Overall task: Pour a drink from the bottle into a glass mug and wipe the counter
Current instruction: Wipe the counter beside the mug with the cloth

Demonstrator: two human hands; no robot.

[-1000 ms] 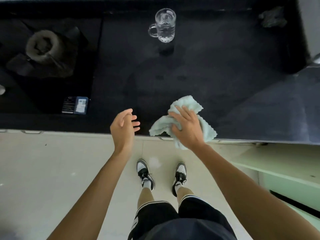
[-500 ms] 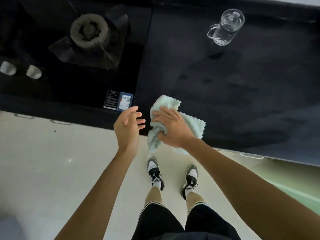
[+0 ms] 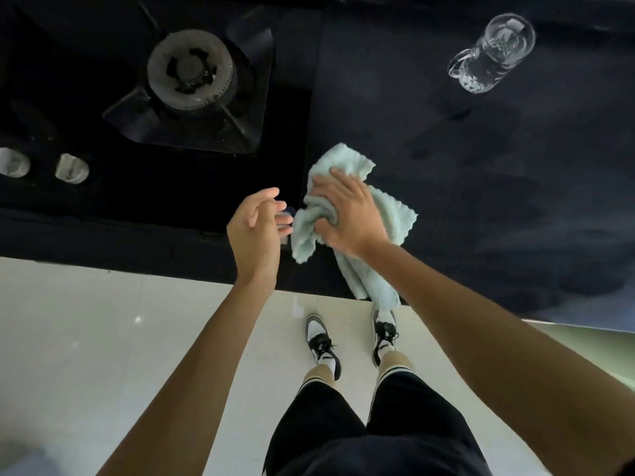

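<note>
Pale mint cloth (image 3: 385,214), crumpled and waffle-edged, is pressed on black counter (image 3: 481,201) near front edge by right hand (image 3: 347,214), fingers clamped on it. Left hand (image 3: 254,231) held beside, fingers loosely apart. Clear glass mug (image 3: 491,56) stands far back.

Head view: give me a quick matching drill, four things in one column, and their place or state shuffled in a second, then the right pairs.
Things:
1. glass mug
2. cloth
3. left hand
4. burner

Places or states:
A. open, holding nothing, beside the cloth
B. on the hob, far left
C. bunched under the right hand, one end hanging over the counter edge
D. upright on the counter, far right, apart from both hands

Pairs: 1-D, 2-C, 3-A, 4-B
</note>
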